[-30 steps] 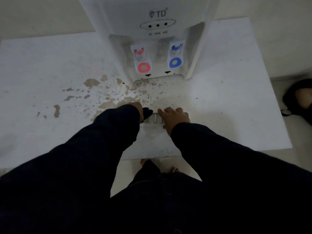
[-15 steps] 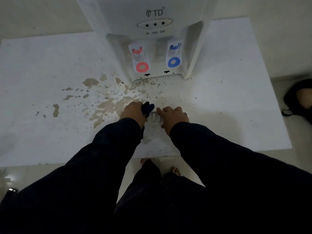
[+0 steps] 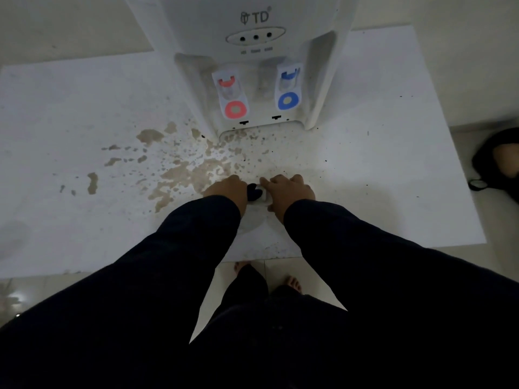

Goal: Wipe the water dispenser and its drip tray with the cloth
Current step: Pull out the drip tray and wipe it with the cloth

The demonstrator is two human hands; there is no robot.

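A white water dispenser stands at the back of a white counter, with a red tap and a blue tap. The white drip tray lies on the counter in front of it, mostly hidden by my hands. My left hand is shut on a dark cloth, which presses on the tray. My right hand holds the tray's right side.
Brown stains and specks spread over the counter left of and in front of the dispenser. A dark bag lies on the floor at the right. My bare feet show below the counter's front edge.
My left hand with the cloth has come forward out from under the sleeve and slid closer to my right hand on the tray. The view has shifted slightly.
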